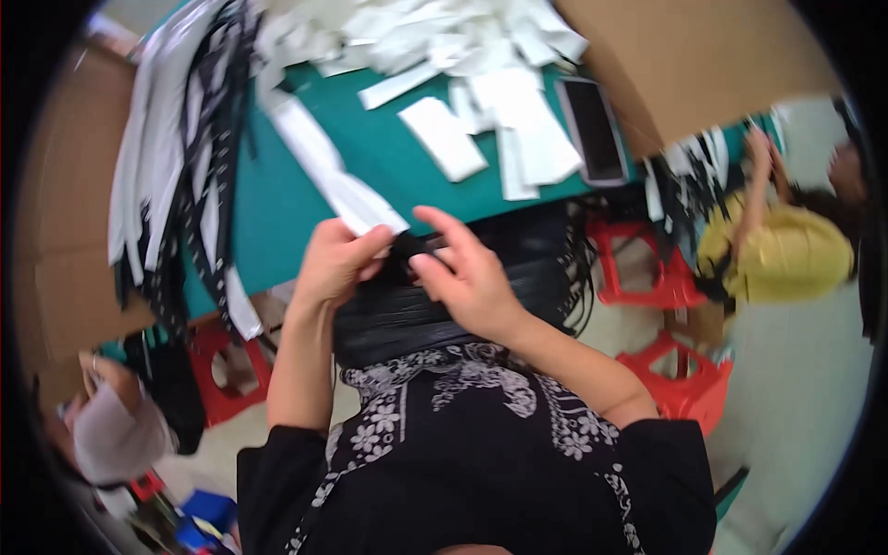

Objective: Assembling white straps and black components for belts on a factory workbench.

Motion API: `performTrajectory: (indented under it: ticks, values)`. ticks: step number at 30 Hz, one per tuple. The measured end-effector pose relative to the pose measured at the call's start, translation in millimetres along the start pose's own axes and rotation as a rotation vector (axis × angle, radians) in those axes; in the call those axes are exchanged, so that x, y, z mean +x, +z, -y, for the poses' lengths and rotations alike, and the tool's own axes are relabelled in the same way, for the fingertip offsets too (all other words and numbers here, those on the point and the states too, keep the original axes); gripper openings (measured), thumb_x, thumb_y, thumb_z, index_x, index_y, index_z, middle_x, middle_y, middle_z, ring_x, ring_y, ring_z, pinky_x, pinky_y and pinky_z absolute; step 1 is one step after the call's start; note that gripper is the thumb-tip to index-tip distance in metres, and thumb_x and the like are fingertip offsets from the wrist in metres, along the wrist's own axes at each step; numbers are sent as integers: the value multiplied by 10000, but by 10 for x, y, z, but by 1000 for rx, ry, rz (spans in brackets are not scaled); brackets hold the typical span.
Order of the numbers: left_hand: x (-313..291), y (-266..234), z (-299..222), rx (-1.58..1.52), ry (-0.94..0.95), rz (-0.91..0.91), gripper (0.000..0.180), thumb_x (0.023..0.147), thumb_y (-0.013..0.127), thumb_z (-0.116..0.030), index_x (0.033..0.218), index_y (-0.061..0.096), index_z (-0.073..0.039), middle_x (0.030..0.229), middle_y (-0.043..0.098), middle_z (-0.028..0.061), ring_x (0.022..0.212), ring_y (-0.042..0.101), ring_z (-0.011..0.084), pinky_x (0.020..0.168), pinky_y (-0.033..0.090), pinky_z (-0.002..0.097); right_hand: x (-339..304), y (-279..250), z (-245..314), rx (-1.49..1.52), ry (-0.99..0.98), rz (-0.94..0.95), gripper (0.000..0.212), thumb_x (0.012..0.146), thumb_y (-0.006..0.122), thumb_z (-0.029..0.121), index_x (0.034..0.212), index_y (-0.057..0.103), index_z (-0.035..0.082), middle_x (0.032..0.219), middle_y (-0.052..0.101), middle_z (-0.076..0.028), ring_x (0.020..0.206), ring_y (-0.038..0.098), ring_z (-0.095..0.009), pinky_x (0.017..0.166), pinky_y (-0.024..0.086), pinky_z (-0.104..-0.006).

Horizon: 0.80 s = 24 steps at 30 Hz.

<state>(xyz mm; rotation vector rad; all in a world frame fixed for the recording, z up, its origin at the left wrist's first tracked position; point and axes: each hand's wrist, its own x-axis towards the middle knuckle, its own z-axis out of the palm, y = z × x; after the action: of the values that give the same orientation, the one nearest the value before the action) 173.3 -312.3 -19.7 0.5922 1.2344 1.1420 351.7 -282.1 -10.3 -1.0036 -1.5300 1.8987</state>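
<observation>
Green tabletop (365, 148) fills the upper centre of the frame. At centre, your left hand (335, 264) pinches a white strip (319, 153) beside its black end (413, 247), which your right hand (474, 287) grasps, index finger lifted. This piece seems unfinished. Black and white strips (190, 139) draped at upper left may be done; the white pile (435, 37) at top likely remains.

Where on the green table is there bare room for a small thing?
The green table has bare patches between the hanging strips and the held white strip, and between that strip and the slanted white piece. Crowded: far side, under heaped white pieces, and beside the phone.
</observation>
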Motion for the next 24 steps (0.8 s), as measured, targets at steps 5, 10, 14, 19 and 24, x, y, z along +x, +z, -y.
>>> performTrajectory:
  ticks: [5,10,14,19,24]
  values:
    - [-88,-89,-101,72,90,-51,179,765,667,-175,785,620,-3,593,536,-14,459,434,44,396,298,179,97,65,-10,40,57,142,432,890,457,115,1278,310,-8,619,464,0,540,395,-52,492,325,-184]
    - [-82,-159,-57,168,59,-125,219,791,643,-234,751,630,-20,566,550,-10,465,464,29,408,337,162,12,29,146,84,138,186,456,904,430,146,1305,277,-10,606,469,-12,532,408,-57,499,343,-188]
    - [-210,111,299,-89,-193,37,262,815,616,-271,695,593,-40,553,521,-21,450,450,38,397,328,166,-141,-21,124,105,261,208,462,902,426,127,1310,259,-12,609,500,-29,518,448,-69,484,371,-192]
    - [-274,370,609,-64,-172,204,248,792,648,-250,741,612,-10,570,539,-10,478,457,33,432,356,175,-409,-272,-60,271,358,181,402,911,417,127,1276,311,-3,733,526,-48,509,442,-87,469,377,-215]
    - [-165,536,611,-27,-71,261,221,793,645,-212,842,620,1,677,591,0,543,499,51,500,406,186,-461,-389,-207,192,301,-189,188,897,471,145,1001,535,2,618,483,7,419,368,-40,374,267,-175]
